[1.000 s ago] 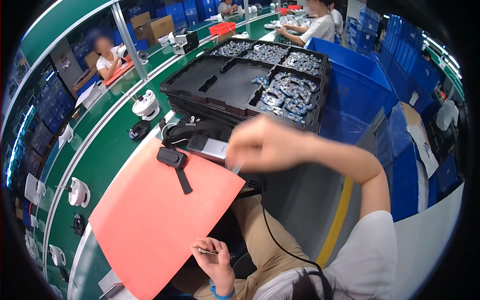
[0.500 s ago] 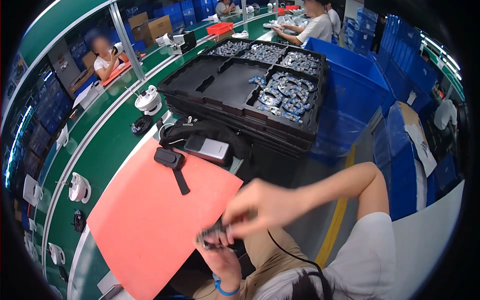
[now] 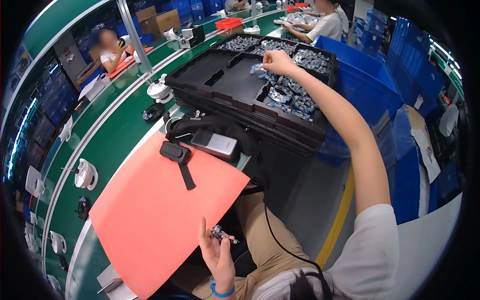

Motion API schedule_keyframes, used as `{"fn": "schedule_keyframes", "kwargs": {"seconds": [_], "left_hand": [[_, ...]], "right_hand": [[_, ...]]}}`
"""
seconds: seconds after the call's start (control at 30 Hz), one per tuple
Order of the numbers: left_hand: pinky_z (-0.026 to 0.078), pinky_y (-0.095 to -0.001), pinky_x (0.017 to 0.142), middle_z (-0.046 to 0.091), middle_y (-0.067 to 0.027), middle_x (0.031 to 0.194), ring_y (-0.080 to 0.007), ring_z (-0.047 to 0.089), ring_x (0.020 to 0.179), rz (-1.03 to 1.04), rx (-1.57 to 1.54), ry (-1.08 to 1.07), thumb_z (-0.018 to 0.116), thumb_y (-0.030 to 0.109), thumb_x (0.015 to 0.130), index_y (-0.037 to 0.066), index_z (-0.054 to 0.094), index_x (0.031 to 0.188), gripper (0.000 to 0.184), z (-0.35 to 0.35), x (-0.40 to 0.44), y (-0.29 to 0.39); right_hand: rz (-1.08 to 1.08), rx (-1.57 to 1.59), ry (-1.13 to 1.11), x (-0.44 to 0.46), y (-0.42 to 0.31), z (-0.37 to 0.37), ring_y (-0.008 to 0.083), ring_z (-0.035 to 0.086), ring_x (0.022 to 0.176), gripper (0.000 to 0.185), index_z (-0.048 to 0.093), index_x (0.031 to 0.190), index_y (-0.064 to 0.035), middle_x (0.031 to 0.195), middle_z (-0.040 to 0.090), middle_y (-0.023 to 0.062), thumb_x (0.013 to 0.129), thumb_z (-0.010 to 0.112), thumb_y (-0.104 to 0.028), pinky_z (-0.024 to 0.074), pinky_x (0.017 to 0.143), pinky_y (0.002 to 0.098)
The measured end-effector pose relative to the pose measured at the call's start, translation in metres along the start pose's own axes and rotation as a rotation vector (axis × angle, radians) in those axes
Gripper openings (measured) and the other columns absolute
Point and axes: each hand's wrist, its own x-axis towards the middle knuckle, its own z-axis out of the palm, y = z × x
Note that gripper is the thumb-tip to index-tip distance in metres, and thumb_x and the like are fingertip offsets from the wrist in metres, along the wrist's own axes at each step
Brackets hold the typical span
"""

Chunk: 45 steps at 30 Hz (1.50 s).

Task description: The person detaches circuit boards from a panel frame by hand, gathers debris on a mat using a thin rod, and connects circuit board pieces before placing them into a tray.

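My right hand (image 3: 278, 62) reaches over the black compartment tray (image 3: 200, 75), its fingers pinched together. A small blue circuit board (image 3: 256, 68) shows at the fingertips. Below it, curved blue circuit boards (image 3: 292, 95) lie loosely piled in the tray's near right compartment. My left hand (image 3: 218, 257), with a blue wristband, is palm up over the near edge of the orange mat (image 3: 155, 215). Small circuit boards (image 3: 218, 233) rest in it, held by the thumb and curled fingers while the index finger points up. Their exact number is hard to tell.
A black device with a strap (image 3: 175, 151) and a grey-black box (image 3: 215, 144) lie at the mat's far side. White housings (image 3: 86, 174) and coiled cables stand on the green conveyor (image 3: 117, 135). A blue bin (image 3: 365, 75) is right of the tray. Co-workers (image 3: 325, 25) sit farther back.
My right hand has moved from beside my left hand up and away to the tray, with a circuit board at its fingertips. My left hand has opened somewhat, still holding boards.
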Motion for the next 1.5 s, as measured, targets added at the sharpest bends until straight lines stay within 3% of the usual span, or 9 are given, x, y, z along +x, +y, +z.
{"fn": "schedule_keyframes", "kwargs": {"seconds": [0.47,0.67,0.77,0.93,1.0,1.13,1.27,1.4,1.5], "left_hand": [[0.05,-0.0273,0.082,0.046,-0.012,0.111,-0.0147,0.053,0.095,0.017,0.038,-0.01,0.053,-0.009,0.087,-0.004,0.037,0.125,0.042,-0.015,-0.006,-0.008],[0.049,-0.0254,0.081,0.049,-0.0106,0.11,-0.0133,0.054,0.095,0.045,0.163,-0.044,0.056,-0.01,0.085,-0.007,0.05,0.12,0.036,-0.014,-0.004,-0.007],[0.048,-0.0247,0.079,0.054,-0.0099,0.102,-0.0134,0.056,0.09,0.057,0.168,-0.037,0.057,-0.01,0.085,-0.007,0.05,0.124,0.04,-0.003,-0.006,0.003],[0.048,-0.0251,0.079,0.058,-0.0112,0.097,-0.0141,0.058,0.088,0.172,0.157,-0.043,0.06,-0.009,0.083,-0.006,0.045,0.127,0.046,0.011,-0.002,0.008],[0.048,-0.0252,0.079,0.059,-0.0118,0.096,-0.0144,0.059,0.087,0.198,0.166,-0.02,0.062,-0.009,0.083,-0.005,0.043,0.127,0.048,0.013,0.0,0.007],[0.046,-0.0238,0.079,0.053,-0.0123,0.112,-0.0145,0.057,0.093,0.254,0.179,-0.018,0.058,-0.006,0.085,-0.001,0.039,0.132,0.052,0.023,0.008,0.011],[0.044,-0.032,0.092,0.043,-0.0151,0.126,-0.0246,0.053,0.111,0.277,0.203,0.058,0.052,-0.005,0.088,0.0,0.034,0.133,0.049,0.003,0.019,0.004],[0.042,-0.0363,0.092,0.045,-0.0145,0.12,-0.0238,0.05,0.108,0.373,0.484,0.236,0.05,-0.001,0.089,-0.003,0.04,0.125,0.037,-0.036,0.029,-0.007],[0.043,-0.0375,0.09,0.049,-0.0155,0.115,-0.0248,0.052,0.105,0.401,0.904,0.277,0.051,0.001,0.088,-0.003,0.045,0.119,0.032,-0.068,0.038,-0.023]], "right_hand": [[-0.17,-0.004,-0.178,-0.015,-0.01,-0.012,0.0232,0.067,0.078,0.019,0.071,0.081,-0.0057,0.081,0.07,0.0097,0.071,0.069,-0.022,0.0522,0.073,0.0336],[-0.431,0.165,0.1,-0.045,-0.041,-0.02,0.0219,0.065,0.073,0.014,0.067,0.083,-0.0033,0.076,0.066,0.01,0.075,0.066,-0.014,0.0511,0.069,0.0316],[-0.414,0.53,-0.248,-0.106,-0.116,-0.037,0.0095,0.06,0.068,0.017,0.068,0.087,-0.0033,0.074,0.065,0.0056,0.08,0.068,-0.019,0.0484,0.063,0.0257],[-0.73,0.794,-0.96,-0.206,-0.193,-0.045,0.0156,0.063,0.072,0.018,0.064,0.095,-0.0012,0.08,0.065,0.0077,0.086,0.066,-0.017,0.0503,0.064,0.0286],[-0.71,0.851,-1.035,-0.228,-0.203,-0.04,0.0173,0.065,0.074,0.02,0.063,0.1,-0.0012,0.081,0.066,0.009,0.087,0.066,-0.016,0.0518,0.065,0.029],[-0.685,0.855,-0.876,-0.225,-0.2,-0.04,0.0178,0.065,0.074,0.02,0.064,0.101,-0.0032,0.085,0.066,0.0106,0.085,0.067,-0.015,0.0515,0.066,0.0295],[-0.356,0.777,-0.3,-0.155,-0.165,-0.043,0.0107,0.061,0.079,0.018,0.067,0.097,-0.0058,0.086,0.065,0.0037,0.081,0.07,-0.013,0.048,0.072,0.027],[-0.082,0.446,0.113,-0.047,-0.068,-0.021,0.0165,0.066,0.081,0.022,0.073,0.092,-0.009,0.086,0.07,0.0063,0.074,0.073,-0.021,0.0512,0.076,0.0294],[0.096,0.27,0.117,-0.003,-0.005,-0.006,0.0174,0.067,0.082,0.022,0.075,0.092,-0.0128,0.087,0.072,0.0069,0.072,0.074,-0.024,0.0508,0.078,0.0294]]}}
